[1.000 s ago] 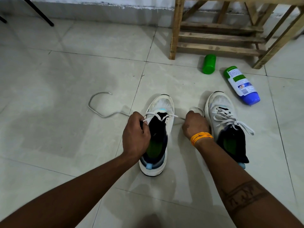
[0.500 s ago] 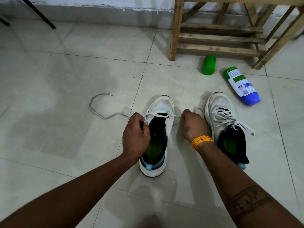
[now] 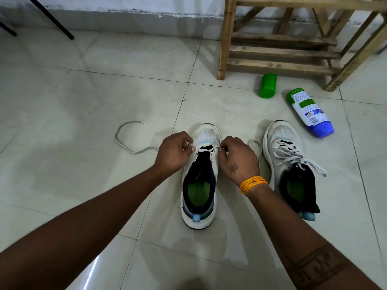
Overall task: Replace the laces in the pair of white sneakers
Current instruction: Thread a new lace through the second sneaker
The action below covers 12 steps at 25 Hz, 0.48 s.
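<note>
Two white sneakers stand on the tiled floor, toes pointing away from me. The left sneaker [image 3: 199,185] has a white lace [image 3: 129,147] through only its front eyelets. One end of that lace trails left across the floor, the other loops out to the right. My left hand [image 3: 174,151] pinches the lace at the shoe's left eyelets. My right hand [image 3: 236,158] pinches it at the right eyelets. The right sneaker [image 3: 291,164] is fully laced and untouched.
A green cap [image 3: 268,85] and a white bottle with a blue end [image 3: 310,113] lie on the floor beyond the right sneaker. A wooden rack [image 3: 278,51] stands against the wall behind them. Black metal legs [image 3: 52,19] are at the far left.
Both hands have moved forward and closer together to the front eyelets of the left sneaker. The taut stretch of lace between shoe and right hand is gone.
</note>
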Tool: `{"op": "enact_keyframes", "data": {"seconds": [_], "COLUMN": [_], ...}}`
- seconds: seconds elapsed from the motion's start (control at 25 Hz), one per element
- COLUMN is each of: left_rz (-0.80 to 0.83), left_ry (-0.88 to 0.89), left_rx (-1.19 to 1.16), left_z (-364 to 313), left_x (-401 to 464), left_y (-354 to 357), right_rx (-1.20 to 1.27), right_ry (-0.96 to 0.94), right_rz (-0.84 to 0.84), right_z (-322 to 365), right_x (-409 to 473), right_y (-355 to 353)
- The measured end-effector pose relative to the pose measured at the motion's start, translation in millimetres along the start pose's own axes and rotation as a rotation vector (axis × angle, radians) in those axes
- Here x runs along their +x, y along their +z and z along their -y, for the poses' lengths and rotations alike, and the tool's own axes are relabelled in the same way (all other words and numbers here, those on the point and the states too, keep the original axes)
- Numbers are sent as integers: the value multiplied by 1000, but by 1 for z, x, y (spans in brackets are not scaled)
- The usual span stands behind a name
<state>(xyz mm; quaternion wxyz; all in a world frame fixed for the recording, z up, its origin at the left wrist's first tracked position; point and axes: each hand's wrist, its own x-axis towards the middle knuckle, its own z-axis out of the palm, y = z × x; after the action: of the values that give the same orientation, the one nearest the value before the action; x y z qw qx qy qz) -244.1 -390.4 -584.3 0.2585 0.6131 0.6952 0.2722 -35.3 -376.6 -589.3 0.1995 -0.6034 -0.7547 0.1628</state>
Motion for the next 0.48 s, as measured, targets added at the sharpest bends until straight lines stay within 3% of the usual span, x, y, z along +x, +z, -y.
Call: {"op": "enact_keyframes", "data": {"seconds": [0.16, 0.28, 0.48], "left_rz": [60, 22, 41], "left_ry": [16, -109, -221], "left_rx": [56, -30, -186], "left_z": [1, 5, -5], "left_x": [5, 3, 6], "left_y": [-5, -7, -20], "right_rx": [-57, -82, 210], "right_ry": [-25, 72, 199], "right_rz": [-13, -25, -20], "right_z": [-3, -11, -6], "right_x": [3, 9, 10], "right_y": [0, 2, -5]}}
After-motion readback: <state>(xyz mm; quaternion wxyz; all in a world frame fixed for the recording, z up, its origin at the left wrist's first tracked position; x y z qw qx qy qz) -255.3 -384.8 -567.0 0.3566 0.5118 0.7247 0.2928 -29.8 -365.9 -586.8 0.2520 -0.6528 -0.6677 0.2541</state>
